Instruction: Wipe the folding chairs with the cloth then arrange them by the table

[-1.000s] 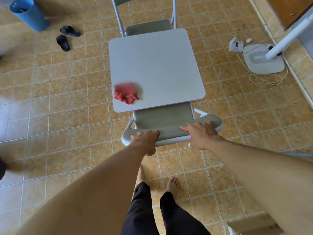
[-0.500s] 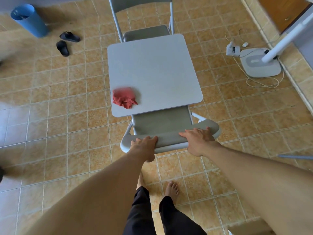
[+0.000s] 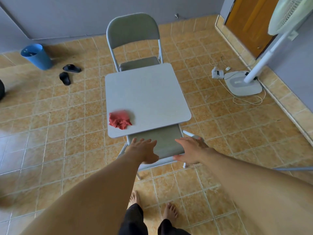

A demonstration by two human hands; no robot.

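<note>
While the table [image 3: 147, 92] is sitting between far chair [image 3: 133, 31] and near chair [image 3: 162, 141], left hand [image 3: 144, 150] and right hand [image 3: 193, 150] are lifting off the near one, fingers spread, holding nothing. Cloth [image 3: 119, 120] is lying on the table's near-left corner; arranging's looking done.

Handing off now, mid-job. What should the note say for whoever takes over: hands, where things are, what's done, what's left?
Left hand: open, fingers spread over the near chair, holding nothing.
Right hand: open, over the same chair's right side.
Cloth: bunched on the table, near left corner.
Far chair: unfolded at the opposite side.
Done: both chairs stand at the table, seats partly under it.
Left: wiping cannot be confirmed; check the near chair sits square.
</note>
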